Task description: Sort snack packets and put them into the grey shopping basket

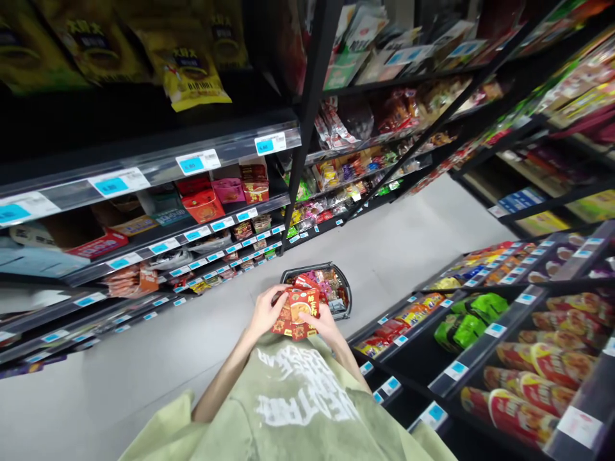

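Observation:
In front of my chest, my left hand point(267, 311) is closed on red snack packets point(283, 321), its thumb and fingers over their upper edge. My right hand point(325, 324) grips another red packet point(303, 306) with a picture of food on its front, the thumb lying across it. The packets overlap between the two hands, and I cannot tell exactly how many there are. Just beyond and below them is a dark shopping basket point(350, 296) holding many small colourful packets point(332, 282).
Grey floor point(398, 237) runs along the aisle. Black shelves with price tags point(199, 162) line the left, with yellow snack bags point(192, 70) up high. On the right stand shelves with green packs point(471, 320) and red and yellow cups point(519, 410).

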The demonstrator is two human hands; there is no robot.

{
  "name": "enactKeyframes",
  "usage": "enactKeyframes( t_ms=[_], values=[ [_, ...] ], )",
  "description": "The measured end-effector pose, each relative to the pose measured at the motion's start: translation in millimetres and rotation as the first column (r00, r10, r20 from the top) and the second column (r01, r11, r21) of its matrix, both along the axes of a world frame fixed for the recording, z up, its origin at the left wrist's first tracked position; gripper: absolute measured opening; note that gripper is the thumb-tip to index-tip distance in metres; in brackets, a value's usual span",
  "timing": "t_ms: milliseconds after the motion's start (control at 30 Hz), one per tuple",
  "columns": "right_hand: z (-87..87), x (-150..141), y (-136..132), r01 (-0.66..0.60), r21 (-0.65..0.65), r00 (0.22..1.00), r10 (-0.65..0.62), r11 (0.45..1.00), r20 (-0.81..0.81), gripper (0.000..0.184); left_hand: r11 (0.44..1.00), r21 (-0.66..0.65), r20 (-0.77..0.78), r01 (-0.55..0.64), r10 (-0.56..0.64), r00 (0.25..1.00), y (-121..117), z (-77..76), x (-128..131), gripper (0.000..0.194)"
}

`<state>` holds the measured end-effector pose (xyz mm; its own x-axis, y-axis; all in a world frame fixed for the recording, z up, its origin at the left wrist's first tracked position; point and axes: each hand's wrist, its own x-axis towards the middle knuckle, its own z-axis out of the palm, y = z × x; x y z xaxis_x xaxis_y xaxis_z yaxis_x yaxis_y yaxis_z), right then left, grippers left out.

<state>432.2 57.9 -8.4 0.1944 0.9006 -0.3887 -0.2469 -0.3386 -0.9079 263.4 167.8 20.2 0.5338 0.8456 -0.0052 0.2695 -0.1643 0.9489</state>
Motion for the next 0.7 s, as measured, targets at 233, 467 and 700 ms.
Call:
enactKeyframes(
  t_ms=[233,467,700],
  values=[
    [16.4,1,5,-0.183,0.064,0.978,0.175,0.981,0.114,0.032,0.981,-0.192,0.025,-0.032,0.038,0.999,4,-5.9,-2,0.03],
    [27.7,-7,-4,-0.054,0.066,0.996,0.05,0.996,0.072,0.031,0.953,-0.303,0.144,-0.01,0.056,0.988,12,-13.9,-14,0.034],
    [34.9,-10,-12,0.041,-0.006,0.999,-0.041,0.999,0.034,0.029,0.935,-0.355,0.248,-0.026,0.121,0.961,-1,-21.4,-23,0.033]
  ],
)
